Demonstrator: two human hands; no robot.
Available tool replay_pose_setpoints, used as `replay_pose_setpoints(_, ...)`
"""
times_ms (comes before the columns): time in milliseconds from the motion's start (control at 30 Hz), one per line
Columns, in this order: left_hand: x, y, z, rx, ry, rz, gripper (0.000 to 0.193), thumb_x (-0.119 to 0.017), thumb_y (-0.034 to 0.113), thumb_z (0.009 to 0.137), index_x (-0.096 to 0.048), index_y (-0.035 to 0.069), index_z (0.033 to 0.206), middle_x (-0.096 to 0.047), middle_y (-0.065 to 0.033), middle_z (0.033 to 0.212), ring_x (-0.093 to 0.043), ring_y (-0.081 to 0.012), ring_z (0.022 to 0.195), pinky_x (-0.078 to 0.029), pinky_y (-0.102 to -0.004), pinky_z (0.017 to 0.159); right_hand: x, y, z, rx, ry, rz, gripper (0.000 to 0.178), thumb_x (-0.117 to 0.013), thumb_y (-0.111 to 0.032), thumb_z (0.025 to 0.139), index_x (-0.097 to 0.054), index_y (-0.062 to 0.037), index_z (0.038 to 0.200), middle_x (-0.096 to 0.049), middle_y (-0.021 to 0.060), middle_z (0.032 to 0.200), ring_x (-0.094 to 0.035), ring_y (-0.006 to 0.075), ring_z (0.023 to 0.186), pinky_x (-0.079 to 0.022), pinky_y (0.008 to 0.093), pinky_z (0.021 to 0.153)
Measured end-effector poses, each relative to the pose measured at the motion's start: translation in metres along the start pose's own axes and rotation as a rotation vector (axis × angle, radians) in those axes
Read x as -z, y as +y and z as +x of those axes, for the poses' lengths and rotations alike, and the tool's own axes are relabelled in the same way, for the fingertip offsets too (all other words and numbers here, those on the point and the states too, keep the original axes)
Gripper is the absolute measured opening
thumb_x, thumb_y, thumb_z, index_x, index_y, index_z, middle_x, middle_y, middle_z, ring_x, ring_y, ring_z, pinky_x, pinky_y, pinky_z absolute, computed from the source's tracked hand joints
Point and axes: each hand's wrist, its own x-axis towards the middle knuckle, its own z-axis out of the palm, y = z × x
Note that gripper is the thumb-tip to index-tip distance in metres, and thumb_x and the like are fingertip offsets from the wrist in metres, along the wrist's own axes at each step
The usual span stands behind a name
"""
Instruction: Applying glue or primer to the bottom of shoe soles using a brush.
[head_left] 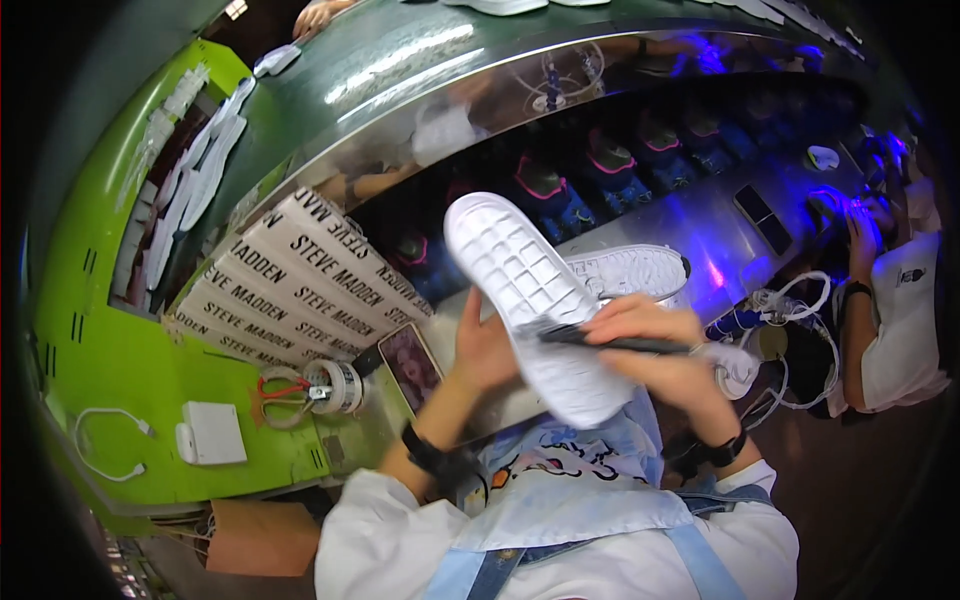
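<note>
A white shoe sole point(512, 250) is tilted in front of me, its face with square hollows turned up. My left hand point(483, 345) grips it by the left edge, the fingers mostly hidden behind it. My right hand point(660, 345) is closed round the dark handle of a brush point(640, 343), whose blurred tip lies over the lower half of the sole. Just behind the sole, a white lace-up sneaker point(645, 268) rests on the metal bench, partly covered by the sole and my right hand.
At left stand a patterned cardboard box point(300, 275), a phone point(410, 367), tape rolls point(335, 385), red-handled scissors point(282, 386) and a white charger point(212, 433). Shoes on a dark conveyor point(610, 155) line the back. A co-worker point(900, 310) sits at right beside coiled white cables point(800, 325).
</note>
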Motion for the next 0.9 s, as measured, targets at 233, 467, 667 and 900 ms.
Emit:
replay_pose_setpoints(233,0.011,-0.055,-0.021,-0.244,0.127,0.049,0.072,-0.029,0.054,0.09,-0.028,0.005,0.142,-0.039,-0.0194,0.139,-0.045,-0.0329,0.121,-0.037,-0.0445,0.102,-0.045,0.023,0.021,0.145,0.319,-0.404,0.024,-0.07,-0.005,0.074,-0.069,-0.0053,0.098,-0.066,0.0078,0.088,-0.061,0.0186,0.078,-0.048,0.0312,0.078)
replay_pose_setpoints(467,-0.008,-0.039,0.007,-0.529,0.42,0.141,0.075,-0.044,0.05,0.085,-0.026,0.006,0.143,-0.04,-0.0207,0.137,-0.05,-0.0373,0.111,-0.045,-0.0465,0.094,-0.055,0.032,0.021,0.287,0.155,-0.388,0.019,-0.068,-0.008,0.07,-0.066,-0.0077,0.089,-0.066,0.0087,0.084,-0.059,0.0257,0.076,-0.044,0.0364,0.079)
replay_pose_setpoints(667,-0.008,-0.01,0.009,-0.168,0.164,0.118,0.077,-0.051,0.048,0.083,-0.027,0.004,0.142,-0.045,-0.0197,0.132,-0.051,-0.0371,0.104,-0.046,-0.0454,0.091,-0.054,0.014,0.0,-0.186,-0.385,0.118,0.017,-0.066,-0.005,0.081,-0.068,-0.0015,0.098,-0.069,0.0074,0.094,-0.064,0.0105,0.083,-0.052,0.0266,0.075)
replay_pose_setpoints(900,-0.042,-0.008,0.025,-0.078,0.362,0.373,0.067,-0.042,0.041,0.084,-0.04,-0.008,0.131,-0.052,-0.0287,0.119,-0.061,-0.0383,0.096,-0.052,-0.0448,0.083,-0.039,0.015,-0.003,-0.523,-0.413,0.243,0.014,-0.06,-0.007,0.087,-0.068,0.001,0.094,-0.068,0.0062,0.078,-0.064,0.0127,0.061,-0.051,0.0228,0.057)
